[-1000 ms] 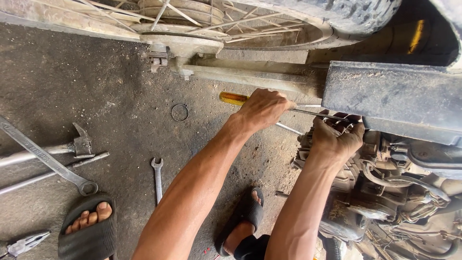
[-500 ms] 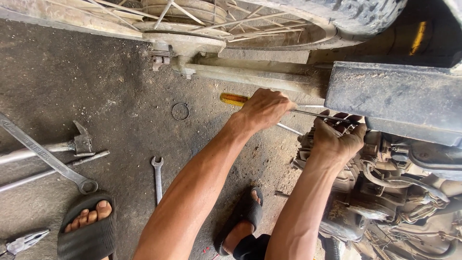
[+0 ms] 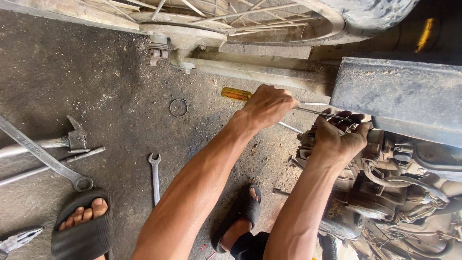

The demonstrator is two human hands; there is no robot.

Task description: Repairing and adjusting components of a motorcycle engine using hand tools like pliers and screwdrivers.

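Note:
My left hand [image 3: 267, 106] is closed around the orange-yellow handle of a screwdriver [image 3: 235, 93]. Its thin metal shaft runs right toward the motorcycle engine [image 3: 380, 192]. My right hand [image 3: 342, 137] rests on the top of the engine where the shaft ends, fingers curled near the tip, just under a dusty dark metal panel [image 3: 399, 94]. Whether those fingers grip the shaft or an engine part is hidden.
On the concrete floor lie a small wrench [image 3: 154, 175], a large ring spanner [image 3: 43, 156], a hammer [image 3: 72, 139], a metal rod, pliers [image 3: 19, 239] and a metal ring [image 3: 178, 107]. A spoked wheel [image 3: 231, 14] and swingarm [image 3: 255, 72] span the top. My sandalled feet [image 3: 84, 226] stand below.
Both hands stay at the same spot on the screwdriver and engine. The view has shifted slightly; nothing on the floor has moved.

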